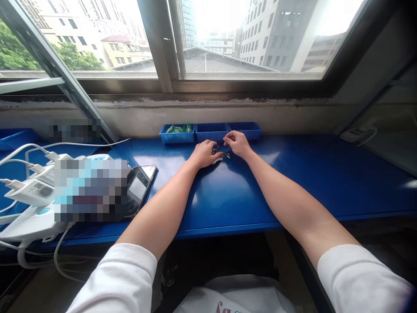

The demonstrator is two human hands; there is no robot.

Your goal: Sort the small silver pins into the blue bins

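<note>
A small heap of thin dark pieces with shiny ends, like screws or pins (226, 154), lies on the blue tabletop between my hands. My left hand (206, 154) rests at the heap's left side, thumb and fingers apart and curved around some of the pieces. Just above the heap on the right, my right hand (237, 143) has thumb and fingertips pinched together. What they pinch is too small to make out. Right behind my hands stand three blue bins in a row: a left bin (177, 138) with green pieces (179, 128) inside, a middle bin (212, 129) and a right bin (250, 130).
A phone (143, 187) lies left of my left forearm. Beside it is a white power strip (35, 226) with plugged-in chargers and loose cables. A metal frame post (78, 95) rises at the left. The wall and window (228, 74) close off the back.
</note>
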